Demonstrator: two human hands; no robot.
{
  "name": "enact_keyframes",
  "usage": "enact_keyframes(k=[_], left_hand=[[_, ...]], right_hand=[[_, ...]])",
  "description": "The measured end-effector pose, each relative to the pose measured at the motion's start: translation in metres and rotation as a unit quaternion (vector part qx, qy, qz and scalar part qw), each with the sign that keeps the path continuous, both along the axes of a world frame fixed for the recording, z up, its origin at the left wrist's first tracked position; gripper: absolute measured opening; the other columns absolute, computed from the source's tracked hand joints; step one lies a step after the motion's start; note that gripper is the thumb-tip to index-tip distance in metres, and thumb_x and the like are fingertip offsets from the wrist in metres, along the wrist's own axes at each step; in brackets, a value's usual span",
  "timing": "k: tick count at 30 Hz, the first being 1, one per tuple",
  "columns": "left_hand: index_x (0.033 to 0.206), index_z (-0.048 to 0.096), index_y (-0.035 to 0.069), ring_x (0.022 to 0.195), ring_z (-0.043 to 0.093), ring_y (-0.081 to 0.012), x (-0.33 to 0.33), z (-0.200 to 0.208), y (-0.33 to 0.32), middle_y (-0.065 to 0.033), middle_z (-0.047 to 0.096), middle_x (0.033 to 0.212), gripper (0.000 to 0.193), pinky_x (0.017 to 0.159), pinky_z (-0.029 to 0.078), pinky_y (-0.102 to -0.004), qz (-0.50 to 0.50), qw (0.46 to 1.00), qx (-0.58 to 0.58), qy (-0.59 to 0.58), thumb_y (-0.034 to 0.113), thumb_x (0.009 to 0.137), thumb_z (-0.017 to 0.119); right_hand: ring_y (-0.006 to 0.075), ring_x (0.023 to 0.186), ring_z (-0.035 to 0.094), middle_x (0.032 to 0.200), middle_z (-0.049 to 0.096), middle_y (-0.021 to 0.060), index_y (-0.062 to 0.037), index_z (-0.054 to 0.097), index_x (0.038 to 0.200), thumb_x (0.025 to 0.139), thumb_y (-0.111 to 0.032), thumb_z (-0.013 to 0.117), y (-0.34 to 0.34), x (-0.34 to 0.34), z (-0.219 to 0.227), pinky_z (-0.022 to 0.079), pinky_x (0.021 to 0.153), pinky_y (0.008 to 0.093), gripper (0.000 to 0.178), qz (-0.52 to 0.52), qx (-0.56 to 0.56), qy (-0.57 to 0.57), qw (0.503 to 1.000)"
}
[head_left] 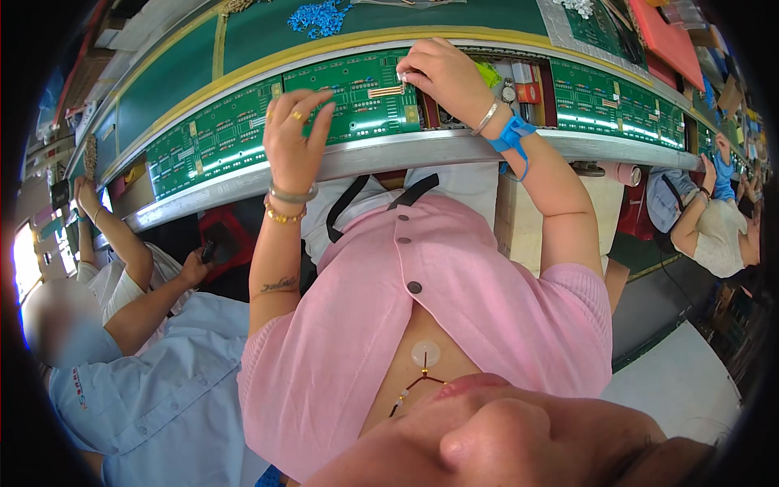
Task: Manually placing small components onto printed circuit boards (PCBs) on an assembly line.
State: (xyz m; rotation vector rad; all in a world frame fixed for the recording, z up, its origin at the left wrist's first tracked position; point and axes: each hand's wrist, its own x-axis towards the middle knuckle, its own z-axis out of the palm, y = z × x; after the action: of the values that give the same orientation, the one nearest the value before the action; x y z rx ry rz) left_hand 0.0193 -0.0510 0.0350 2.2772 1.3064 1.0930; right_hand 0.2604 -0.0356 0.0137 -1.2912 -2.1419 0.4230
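My right hand (438,77) is over the right end of a green circuit board (316,77), its thumb and fingertips pinched on a small white part (402,77). Just below that pinch, thin copper-coloured strips (385,92) lie on the board. My left hand (296,134) hovers at the board's near edge, fingers loosely bent and thumb apart from the palm; nothing shows in it. A blue wrist strap (511,135) is around my right wrist. More green boards (215,138) continue along the line to the left, and another board (608,101) is on the right.
A metal rail (365,151) runs along the near side of the boards. Beyond them lie blue small parts (319,18) and white small parts (578,6). A gap right of my board holds a red-and-white box (527,85). A co-worker in light blue (162,373) sits at left; others are at right.
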Motion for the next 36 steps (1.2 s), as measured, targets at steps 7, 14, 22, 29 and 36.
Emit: enact_keyframes(k=[7, 14, 22, 29, 36], left_hand=[[0.111, 0.058, 0.006, 0.101, 0.054, -0.0273, -0.040, -0.024, -0.042, -0.0070, 0.063, 0.102, 0.045, 0.084, 0.044, -0.0361, 0.029, 0.997, 0.026, 0.073, 0.013, 0.069, 0.073], [0.124, 0.049, 0.006, 0.116, 0.047, -0.0287, -0.049, -0.032, -0.050, -0.0087, 0.062, 0.106, 0.062, 0.098, 0.034, -0.0446, 0.001, 0.989, 0.025, 0.147, 0.030, 0.071, 0.071], [0.124, 0.050, 0.007, 0.115, 0.048, -0.0282, -0.047, -0.033, -0.051, -0.0096, 0.062, 0.103, 0.060, 0.099, 0.034, -0.0445, -0.006, 0.988, 0.010, 0.156, 0.029, 0.072, 0.070], [0.124, 0.050, 0.007, 0.115, 0.049, -0.0279, -0.046, -0.035, -0.051, -0.0094, 0.062, 0.104, 0.061, 0.099, 0.034, -0.0437, 0.003, 0.988, 0.007, 0.151, 0.027, 0.070, 0.071], [0.123, 0.050, 0.008, 0.116, 0.047, -0.0296, -0.017, -0.026, -0.055, -0.0082, 0.059, 0.113, 0.064, 0.100, 0.032, -0.0452, -0.067, 0.983, -0.011, 0.171, 0.034, 0.069, 0.071]], right_hand=[[0.0244, 0.084, 0.051, 0.082, 0.053, 0.0055, -0.0062, 0.061, 0.082, 0.075, -0.013, 0.063, 0.005, -0.005, -0.005, 0.044, 0.073, 0.0344, 0.010, 0.020, 0.008, -0.079, 0.997], [0.0227, 0.082, 0.051, 0.080, 0.053, 0.0044, -0.0063, 0.062, 0.080, 0.072, -0.011, 0.064, 0.003, -0.010, 0.000, 0.045, 0.071, 0.0336, 0.010, 0.032, 0.040, -0.136, 0.989], [0.0236, 0.079, 0.051, 0.079, 0.056, 0.0041, -0.0063, 0.063, 0.080, 0.071, -0.009, 0.064, 0.006, -0.004, 0.000, 0.044, 0.070, 0.0343, 0.010, 0.006, 0.052, -0.095, 0.994], [0.0238, 0.082, 0.052, 0.081, 0.057, 0.0043, -0.0060, 0.064, 0.084, 0.073, -0.010, 0.063, 0.005, -0.006, -0.001, 0.044, 0.073, 0.0348, 0.011, 0.026, 0.043, -0.122, 0.991], [0.0257, 0.100, 0.055, 0.101, 0.061, 0.0079, -0.0073, 0.060, 0.107, 0.079, -0.015, 0.058, -0.013, -0.041, 0.029, 0.037, 0.095, 0.0427, 0.030, 0.104, 0.110, -0.060, 0.987]])
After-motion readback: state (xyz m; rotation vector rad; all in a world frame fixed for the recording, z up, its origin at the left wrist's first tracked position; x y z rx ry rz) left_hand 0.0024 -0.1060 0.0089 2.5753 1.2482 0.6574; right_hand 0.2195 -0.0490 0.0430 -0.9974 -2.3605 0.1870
